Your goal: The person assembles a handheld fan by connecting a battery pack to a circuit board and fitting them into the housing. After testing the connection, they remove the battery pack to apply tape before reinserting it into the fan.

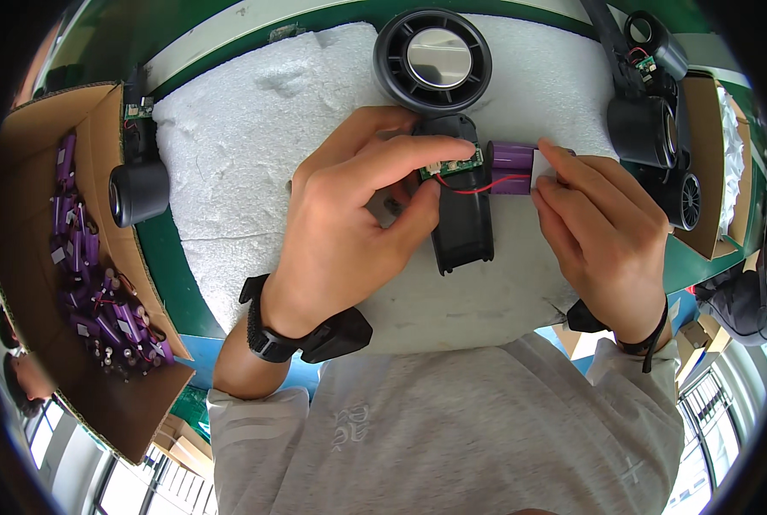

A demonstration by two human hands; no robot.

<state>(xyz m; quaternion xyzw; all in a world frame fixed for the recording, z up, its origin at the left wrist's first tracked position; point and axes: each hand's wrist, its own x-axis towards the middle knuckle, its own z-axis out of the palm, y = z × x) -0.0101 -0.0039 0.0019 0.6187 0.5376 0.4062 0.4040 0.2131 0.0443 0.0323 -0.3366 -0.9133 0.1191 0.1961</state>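
A black handheld fan lies on the white foam, its round head [387, 64] pointing away from me and its handle [467, 236] toward me. My left hand [336, 210] is closed, with index finger and thumb pinching a small green circuit board [456, 166] over the handle. Red wires [478, 188] run from the board to a pair of purple battery cells [510, 158] just right of the handle. My right hand [611, 223] grips the far end of these cells, fingertips on a white pad [540, 168]. The left hand's other fingers are partly hidden behind the index finger.
An open cardboard box [23, 206] at the left holds many purple cells. Beside it stands a black fan part [139, 193] with a board. More black fan bodies [641, 129] lie at the right, next to another carton [703, 163]. White foam [238, 129] covers the green table.
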